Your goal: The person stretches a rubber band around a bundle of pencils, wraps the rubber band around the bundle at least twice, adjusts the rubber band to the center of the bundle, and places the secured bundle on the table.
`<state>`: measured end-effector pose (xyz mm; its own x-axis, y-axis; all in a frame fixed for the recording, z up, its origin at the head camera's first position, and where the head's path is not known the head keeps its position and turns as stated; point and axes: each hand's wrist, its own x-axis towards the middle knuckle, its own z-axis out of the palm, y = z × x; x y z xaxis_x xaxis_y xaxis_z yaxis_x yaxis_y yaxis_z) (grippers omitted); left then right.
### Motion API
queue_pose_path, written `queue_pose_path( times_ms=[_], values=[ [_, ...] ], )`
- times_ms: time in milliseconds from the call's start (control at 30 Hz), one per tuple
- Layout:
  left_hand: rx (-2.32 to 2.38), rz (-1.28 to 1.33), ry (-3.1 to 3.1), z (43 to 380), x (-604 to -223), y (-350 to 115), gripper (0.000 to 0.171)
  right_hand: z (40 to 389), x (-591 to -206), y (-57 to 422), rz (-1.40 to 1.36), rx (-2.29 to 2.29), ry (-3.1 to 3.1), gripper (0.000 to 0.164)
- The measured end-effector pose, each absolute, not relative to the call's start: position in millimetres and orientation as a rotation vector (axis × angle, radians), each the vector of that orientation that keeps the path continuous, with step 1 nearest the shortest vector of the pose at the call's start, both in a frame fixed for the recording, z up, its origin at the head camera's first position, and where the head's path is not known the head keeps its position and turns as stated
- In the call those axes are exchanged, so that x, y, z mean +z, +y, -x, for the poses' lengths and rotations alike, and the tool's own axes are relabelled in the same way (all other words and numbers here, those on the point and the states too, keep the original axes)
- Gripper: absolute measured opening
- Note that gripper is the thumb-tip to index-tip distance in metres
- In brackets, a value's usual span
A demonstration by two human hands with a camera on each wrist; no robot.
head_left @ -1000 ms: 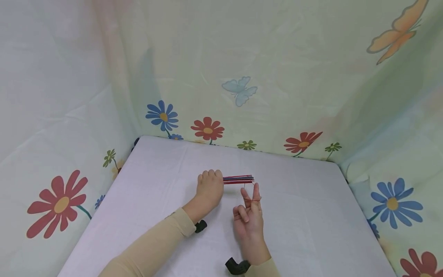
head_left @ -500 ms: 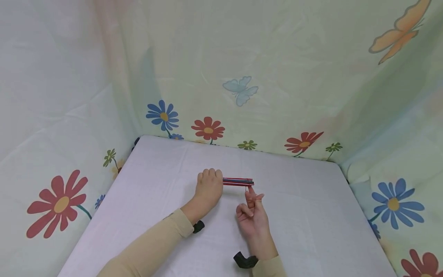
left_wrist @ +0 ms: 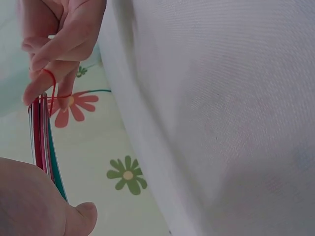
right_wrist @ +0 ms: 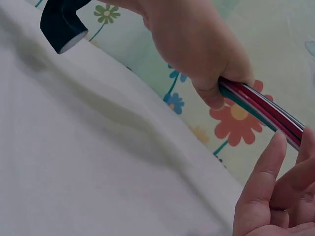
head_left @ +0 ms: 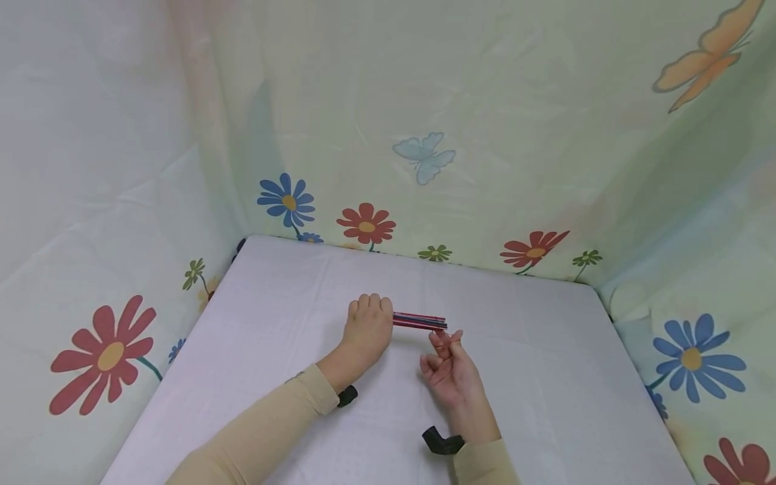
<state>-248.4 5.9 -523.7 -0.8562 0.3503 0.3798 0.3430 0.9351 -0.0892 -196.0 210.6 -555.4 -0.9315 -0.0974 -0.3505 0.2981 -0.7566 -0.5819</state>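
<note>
In the head view, the left hand [head_left: 367, 330] is folded firmly round a bundle of slim sticks [head_left: 419, 320] (red, dark and, from the wrists, a streak of green). The bundle lies just below the picture's centre, over the white-covered counter [head_left: 545, 377], its free end pointing a shade past three o'clock. At about half past five from that end is the right hand [head_left: 456, 384], palm up, part unfurled: two fingers reach out while others bend in. A thin red band [left_wrist: 53, 87] loops round its fingers, and in the left wrist view a fingertip meets the bundle's end. Black fittings [head_left: 442, 442] sit at both beige cuffs [head_left: 485, 463]. A flowered curtain [head_left: 339, 101] hangs beyond, its orange butterfly [head_left: 706, 57] towards two o'clock.
</note>
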Motion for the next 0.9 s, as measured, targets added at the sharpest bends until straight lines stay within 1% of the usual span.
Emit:
queue_pose_path(
  times_ms=[100,300,400,533,600,767,900],
  values=[
    [0.051,0.519,-2.714,248.5,-525.2,5.9,0.021,199.5,-552.5,215.3,-0.41,-2.665,1.098,0.036],
    [0.087,0.547,-2.711,247.1,-526.7,4.7,0.021,208.0,-545.5,224.3,-0.401,-2.516,1.318,0.027],
    [0.116,0.555,-2.687,245.6,-526.4,3.6,0.021,211.3,-542.0,228.8,-0.407,-2.426,1.417,0.029],
    [0.153,0.564,-2.658,244.4,-526.1,2.7,0.021,214.6,-535.7,233.4,-0.37,-2.301,1.551,0.037],
    [0.165,0.568,-2.646,243.9,-525.5,2.6,0.021,216.1,-532.3,234.7,-0.34,-2.237,1.617,0.038],
    [0.17,0.585,-2.619,243.9,-524.5,3.5,0.02,219.7,-526.2,234.7,-0.265,-2.1,1.764,0.034],
    [0.176,0.579,-2.603,243.8,-524.1,3.2,0.019,220.0,-521.6,231.6,-0.244,-2.029,1.87,0.028]
  ],
)
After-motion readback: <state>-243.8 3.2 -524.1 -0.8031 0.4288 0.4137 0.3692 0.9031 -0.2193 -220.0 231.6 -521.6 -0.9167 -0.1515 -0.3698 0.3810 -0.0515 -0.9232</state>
